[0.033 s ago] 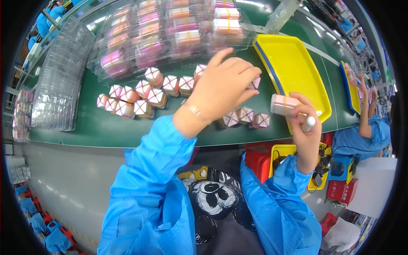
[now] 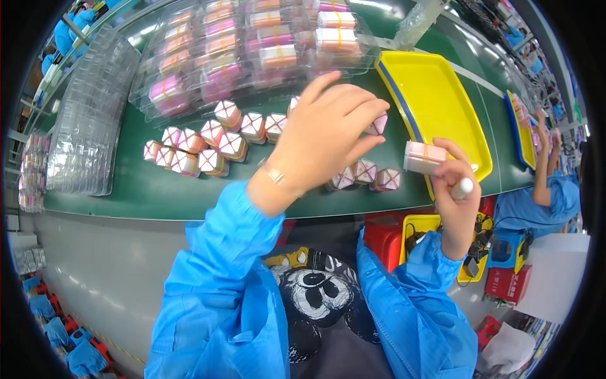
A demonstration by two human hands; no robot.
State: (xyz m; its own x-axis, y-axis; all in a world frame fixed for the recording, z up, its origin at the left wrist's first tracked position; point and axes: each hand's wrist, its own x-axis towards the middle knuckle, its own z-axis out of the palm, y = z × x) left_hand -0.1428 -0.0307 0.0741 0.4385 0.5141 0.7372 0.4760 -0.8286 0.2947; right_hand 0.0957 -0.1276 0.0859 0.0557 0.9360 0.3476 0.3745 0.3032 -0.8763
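The left hand (image 2: 325,136) reaches over small pink-and-white cube-shaped boxes (image 2: 214,142) on the green belt, fingers pinching one (image 2: 377,124) — mostly hidden — while the right hand (image 2: 456,183) grips a pink banded box (image 2: 423,158) and a white marker (image 2: 463,187), near the yellow plastic tray (image 2: 435,95).

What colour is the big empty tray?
Bright yellow tray, with a blue edge; seen in the head view.

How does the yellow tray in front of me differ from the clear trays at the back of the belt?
The yellow tray is opaque and bare inside, while the clear trays are see-through and hold pink and orange boxes. The yellow tray is one single open tray; the clear trays lie several together, overlapping. The yellow tray sits to the right, near the right hand; the clear trays lie beyond the left hand. Both rest on the green belt.
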